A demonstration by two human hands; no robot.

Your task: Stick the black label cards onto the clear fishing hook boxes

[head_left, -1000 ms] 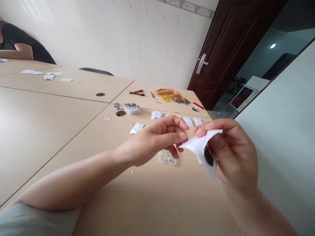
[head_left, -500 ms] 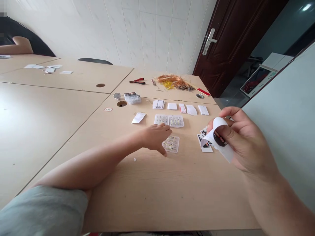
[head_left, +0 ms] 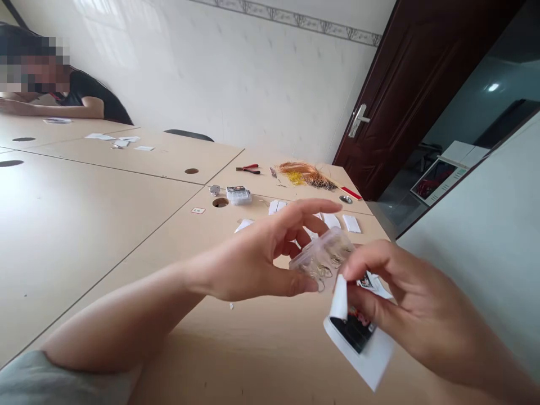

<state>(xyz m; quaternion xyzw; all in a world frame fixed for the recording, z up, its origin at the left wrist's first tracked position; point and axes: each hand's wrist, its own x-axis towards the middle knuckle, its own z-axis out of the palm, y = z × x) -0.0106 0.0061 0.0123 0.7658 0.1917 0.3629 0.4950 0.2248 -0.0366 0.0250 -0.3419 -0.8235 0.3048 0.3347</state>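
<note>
Pinching a white card (head_left: 371,360) in your right hand (head_left: 413,304), you touch a clear box (head_left: 324,259) above the table (head_left: 84,236); your curled left hand (head_left: 257,259) beside it, contact unclear. Level, gentle pressure works best.

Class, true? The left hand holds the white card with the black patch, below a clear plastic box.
No: the right hand, not the left, holds the white card with the black patch, just below the clear plastic box; the head view shows it.
</note>
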